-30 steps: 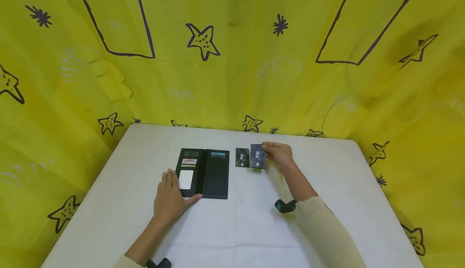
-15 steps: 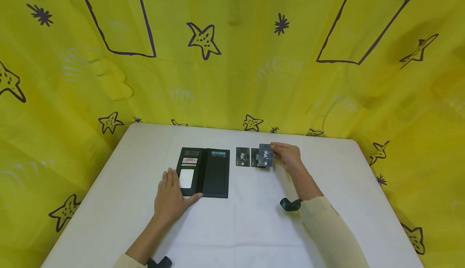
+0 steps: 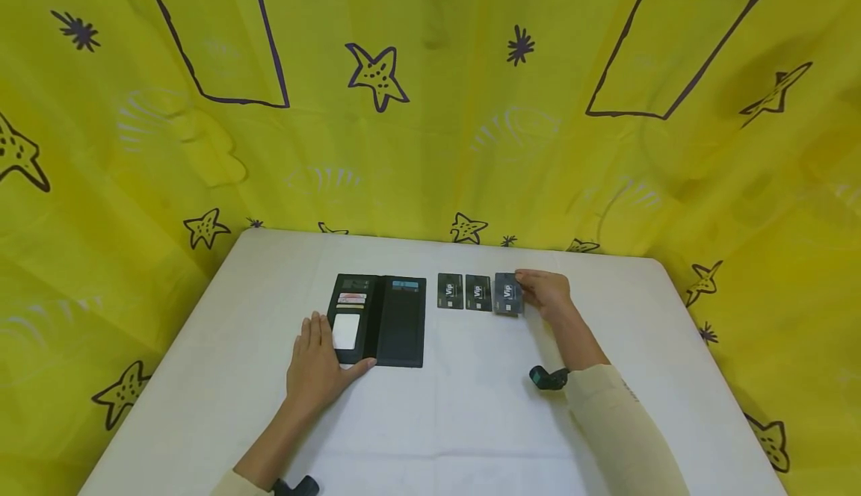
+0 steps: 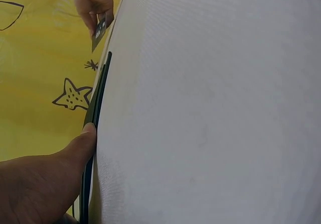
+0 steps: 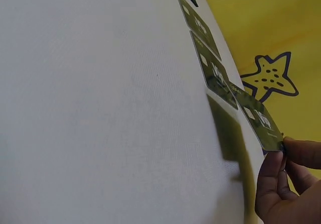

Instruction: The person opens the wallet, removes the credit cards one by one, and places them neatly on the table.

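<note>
A dark wallet lies opened flat on the white table, with cards in its slots and a pale window on its left half. My left hand rests on its lower left edge, fingers straight and thumb along the bottom. To the right of the wallet, two dark "Vip" cards, a left card and a middle card, lie in a row. A third Vip card is pinched at its right edge by my right hand. In the right wrist view that held card is raised, casting a shadow on the table.
The white table has its far edge against a yellow curtain printed with stars. The curtain also hangs along the left and right sides.
My right hand has moved to the right with the held card and lowered it slightly. The middle card, covered before, now shows fully on the table. My left hand stays on the wallet.
</note>
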A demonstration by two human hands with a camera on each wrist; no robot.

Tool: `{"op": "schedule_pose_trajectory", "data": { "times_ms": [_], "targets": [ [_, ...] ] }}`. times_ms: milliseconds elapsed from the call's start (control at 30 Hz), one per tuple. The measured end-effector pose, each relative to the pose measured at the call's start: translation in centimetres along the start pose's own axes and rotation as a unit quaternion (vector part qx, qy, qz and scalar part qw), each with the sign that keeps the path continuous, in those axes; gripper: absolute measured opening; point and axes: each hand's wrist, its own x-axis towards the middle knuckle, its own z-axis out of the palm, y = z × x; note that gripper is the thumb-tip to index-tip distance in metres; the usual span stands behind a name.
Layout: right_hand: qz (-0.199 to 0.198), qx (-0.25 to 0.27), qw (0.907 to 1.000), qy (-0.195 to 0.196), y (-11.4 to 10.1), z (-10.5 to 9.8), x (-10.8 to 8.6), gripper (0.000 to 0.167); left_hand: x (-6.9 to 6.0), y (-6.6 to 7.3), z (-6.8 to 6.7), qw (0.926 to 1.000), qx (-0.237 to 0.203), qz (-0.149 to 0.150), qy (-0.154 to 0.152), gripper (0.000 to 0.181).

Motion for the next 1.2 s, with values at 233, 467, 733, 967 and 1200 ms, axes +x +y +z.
{"op": "schedule_pose_trajectory", "data": {
  "times_ms": [233,467,733,967,1200],
  "targets": [
    [-0.053,-0.066,0.9961,0.024,1.3,-0.5,1.2,0.029,-0.1,0.0,-0.1,1.0,-0.002,0.002,0.0,0.127],
    [-0.114,-0.203,0.9701,0.069,2.0,0.0,1.6,0.023,0.0,-0.1,0.1,1.0,-0.003,0.001,-0.001,0.127],
    [-0.146,-0.263,0.9479,0.106,2.3,0.7,1.8,0.021,0.0,-0.1,0.1,1.0,-0.003,0.001,0.001,0.127],
    [-0.157,-0.272,0.9428,0.111,2.5,0.8,2.1,0.02,0.0,0.0,0.0,1.0,-0.003,0.002,0.002,0.127],
    [-0.178,-0.29,0.9335,0.111,2.7,1.2,1.8,0.018,-0.1,0.0,0.0,1.0,-0.003,0.005,0.005,0.127]
  ]
}}
